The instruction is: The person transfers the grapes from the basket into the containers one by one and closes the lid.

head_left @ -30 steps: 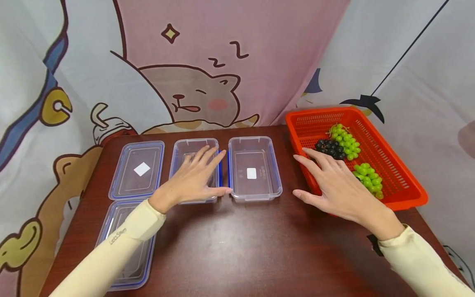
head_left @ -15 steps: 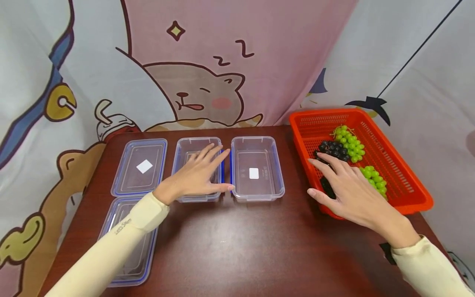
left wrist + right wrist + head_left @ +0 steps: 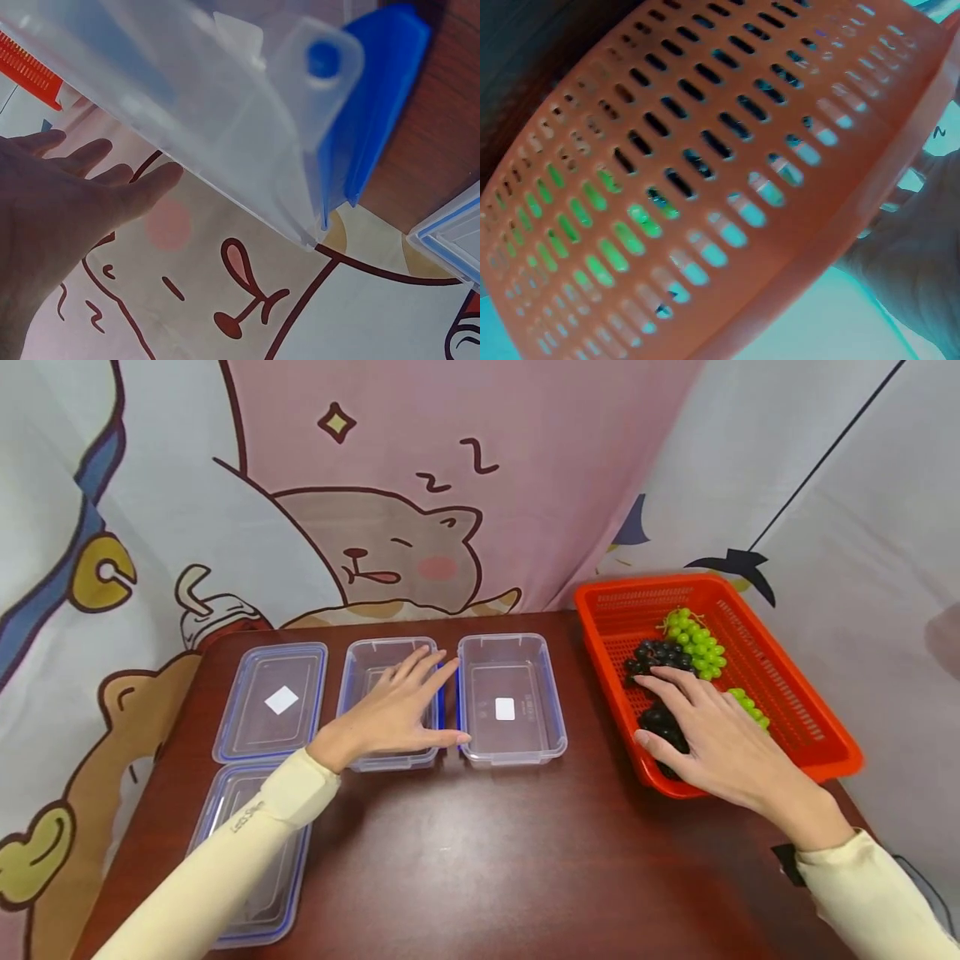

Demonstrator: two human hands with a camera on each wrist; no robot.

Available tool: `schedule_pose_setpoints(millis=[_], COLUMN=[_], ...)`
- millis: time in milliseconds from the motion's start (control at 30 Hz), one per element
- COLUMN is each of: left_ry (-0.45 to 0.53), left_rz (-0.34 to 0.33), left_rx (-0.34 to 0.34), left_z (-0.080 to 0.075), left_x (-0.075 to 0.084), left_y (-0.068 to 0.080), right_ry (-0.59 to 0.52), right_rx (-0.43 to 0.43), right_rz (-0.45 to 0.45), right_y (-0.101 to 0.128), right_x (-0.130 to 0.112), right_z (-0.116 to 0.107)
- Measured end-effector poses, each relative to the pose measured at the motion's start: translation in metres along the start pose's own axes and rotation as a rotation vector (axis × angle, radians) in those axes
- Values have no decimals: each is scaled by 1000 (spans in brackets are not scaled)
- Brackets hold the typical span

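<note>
In the head view my left hand [image 3: 397, 706] hovers with spread fingers over the left clear plastic box [image 3: 360, 664]. Its thumb tip is near the rim of the right clear box [image 3: 555, 693], which holds only a white label. My right hand [image 3: 716, 743] reaches over the near side of the red basket [image 3: 813, 710], fingers slightly bent. Black grapes [image 3: 662, 722] lie just beneath its thumb and fingers; whether they touch cannot be told. Another black bunch [image 3: 656, 653] and green grapes [image 3: 697, 639] lie farther back. More green grapes [image 3: 750, 703] are partly hidden behind that hand.
Two clear lids with blue seals, a far lid [image 3: 273, 693] and a near lid [image 3: 258, 860], lie on the left of the dark wooden table [image 3: 465, 860]. A printed cloth [image 3: 375, 543] hangs behind. The basket's slotted wall [image 3: 727, 142] fills the right wrist view.
My right hand has moved right, from beside the basket's left rim to over the black grapes inside. The left hand stays over the left box. The head view shifts slightly.
</note>
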State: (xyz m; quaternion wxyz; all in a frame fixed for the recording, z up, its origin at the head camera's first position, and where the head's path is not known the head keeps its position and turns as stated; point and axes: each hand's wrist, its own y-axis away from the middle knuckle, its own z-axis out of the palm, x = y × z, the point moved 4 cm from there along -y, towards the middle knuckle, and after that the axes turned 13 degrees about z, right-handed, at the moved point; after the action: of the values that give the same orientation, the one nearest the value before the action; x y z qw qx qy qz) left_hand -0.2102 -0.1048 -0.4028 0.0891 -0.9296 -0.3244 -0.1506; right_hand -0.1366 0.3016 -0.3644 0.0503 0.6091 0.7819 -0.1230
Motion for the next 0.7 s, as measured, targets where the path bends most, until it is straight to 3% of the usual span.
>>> schedule_pose_setpoints(millis=[333, 700], left_ry=[37, 58], left_rz=[-16, 4], left_rx=[-42, -33], left_z=[4, 7], left_x=[-7, -12], left_y=[-4, -8], right_ry=[-12, 5], right_rx=[-47, -102], right_rz=[40, 71], right_y=[0, 0], right_x=[21, 34], right_z=[9, 12])
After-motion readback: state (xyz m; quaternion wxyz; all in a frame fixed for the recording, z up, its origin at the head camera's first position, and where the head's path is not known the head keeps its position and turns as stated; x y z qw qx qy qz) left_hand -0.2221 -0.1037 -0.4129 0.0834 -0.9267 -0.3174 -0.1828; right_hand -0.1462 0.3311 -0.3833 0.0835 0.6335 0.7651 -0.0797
